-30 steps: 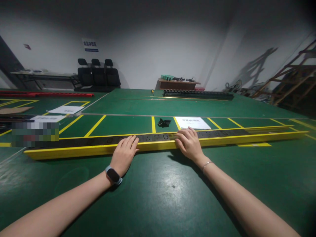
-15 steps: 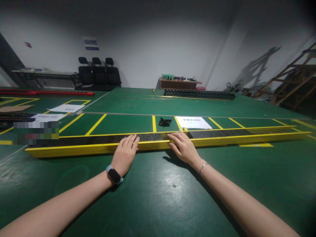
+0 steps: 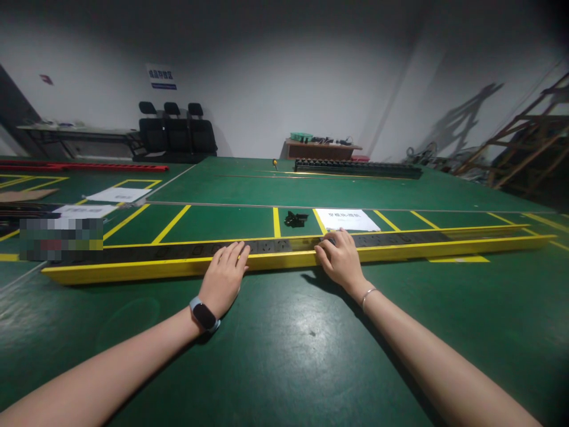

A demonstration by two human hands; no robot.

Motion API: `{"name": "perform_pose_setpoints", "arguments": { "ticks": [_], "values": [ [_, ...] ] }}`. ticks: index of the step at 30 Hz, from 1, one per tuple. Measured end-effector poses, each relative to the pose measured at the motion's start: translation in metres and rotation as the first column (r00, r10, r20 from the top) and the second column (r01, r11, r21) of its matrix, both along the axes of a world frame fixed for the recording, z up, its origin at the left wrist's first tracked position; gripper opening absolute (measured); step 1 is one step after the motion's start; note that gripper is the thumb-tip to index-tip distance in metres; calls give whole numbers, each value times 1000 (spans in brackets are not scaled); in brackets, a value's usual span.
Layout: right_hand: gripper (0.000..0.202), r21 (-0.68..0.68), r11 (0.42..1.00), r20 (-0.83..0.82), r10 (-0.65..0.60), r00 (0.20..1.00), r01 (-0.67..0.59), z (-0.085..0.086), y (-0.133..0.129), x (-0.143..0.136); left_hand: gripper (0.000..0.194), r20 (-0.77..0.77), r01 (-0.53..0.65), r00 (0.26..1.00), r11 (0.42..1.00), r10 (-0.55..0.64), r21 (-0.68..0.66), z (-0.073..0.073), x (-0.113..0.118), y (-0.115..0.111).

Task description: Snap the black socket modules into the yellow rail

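A long yellow metal channel lies across the green table in front of me. Black power socket modules run along inside it, with a short gap between them left of my right hand. My left hand rests over the channel's near edge, its fingers stretched out flat on the black modules. Bent fingers of my right hand reach over the same edge, gripping the right-hand socket module at its left end; the fingertips are partly hidden. Small black parts lie in a pile behind the channel.
A printed white sheet lies behind the channel, among yellow tape lines on the green table. Farther back are a long black rack strip and a screwdriver. More papers and red rails sit at the left.
My right hand has moved right along the channel and its fingers have bent more. The gap between the modules shows more widely. My left hand stays in place.
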State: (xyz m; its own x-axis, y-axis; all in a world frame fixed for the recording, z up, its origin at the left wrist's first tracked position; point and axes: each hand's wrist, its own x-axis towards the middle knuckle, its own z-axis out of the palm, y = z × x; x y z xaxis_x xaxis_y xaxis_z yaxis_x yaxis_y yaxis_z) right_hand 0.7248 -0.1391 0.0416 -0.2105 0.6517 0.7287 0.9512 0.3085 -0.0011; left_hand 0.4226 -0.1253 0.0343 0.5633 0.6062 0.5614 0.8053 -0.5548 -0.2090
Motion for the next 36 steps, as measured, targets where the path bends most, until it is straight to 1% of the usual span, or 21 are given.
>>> {"name": "perform_pose_setpoints", "arguments": {
  "ticks": [4, 6, 8, 9, 11, 13, 14, 15, 17, 21, 26, 33, 36],
  "values": [
    [25, 68, 996, -26, -56, 998, 57, -2, 4, 9, 43, 12, 5, 1000, 1000, -5, -10, 0, 0, 0],
    [24, 79, 994, -38, -76, 996, 79, -1, 3, 6, 42, 12, 1, 1000, 1000, -1, -17, 1, 0, 0],
    [23, 57, 996, -35, -60, 998, 62, 1, 0, -2, 42, 10, -3, 1000, 1000, 3, -17, 1, 1, 0],
    [22, 31, 999, -22, -27, 999, 28, 3, -2, -9, 42, 7, -5, 1000, 1000, 6, -15, 1, 1, 0],
    [24, -53, 994, 23, 95, 995, -93, 7, -7, -26, 42, -3, -11, 1000, 1000, 11, -10, 0, 1, 0],
    [34, -155, 960, 69, 247, 967, -234, 10, -13, -44, 42, -13, -15, 1000, 1000, 15, -7, 0, 1, 0],
    [39, -197, 939, 77, 302, 950, -283, 11, -15, -51, 43, -16, -17, 1000, 1000, 17, -6, 0, 1, 0],
    [43, -230, 919, 78, 346, 935, -321, 11, -17, -58, 43, -17, -18, 1000, 1000, 18, -3, 0, 1, 0],
    [47, -271, 892, 63, 391, 918, -361, 10, -18, -65, 42, -17, -15, 1000, 1000, 15, 2, 0, 1, 0],
    [48, -287, 881, 33, 401, 916, -376, 8, -17, -66, 42, -17, -12, 1000, 1000, 12, 6, 1, 1, -1],
    [47, -258, 886, 28, 406, 913, -386, 8, -14, -62, 43, 0, -6, 1000, 1000, 6, -6, 2, 0, -1],
    [40, -222, 890, -2, 408, 913, -398, 8, -11, -54, 42, 12, 8, 1000, 1000, -8, -20, 3, 0, -1],
    [38, -236, 900, -14, 374, 927, -367, 9, -11, -59, 43, 8, 2, 1000, 1000, -1, -21, 2, 0, -1]
  ]
}}
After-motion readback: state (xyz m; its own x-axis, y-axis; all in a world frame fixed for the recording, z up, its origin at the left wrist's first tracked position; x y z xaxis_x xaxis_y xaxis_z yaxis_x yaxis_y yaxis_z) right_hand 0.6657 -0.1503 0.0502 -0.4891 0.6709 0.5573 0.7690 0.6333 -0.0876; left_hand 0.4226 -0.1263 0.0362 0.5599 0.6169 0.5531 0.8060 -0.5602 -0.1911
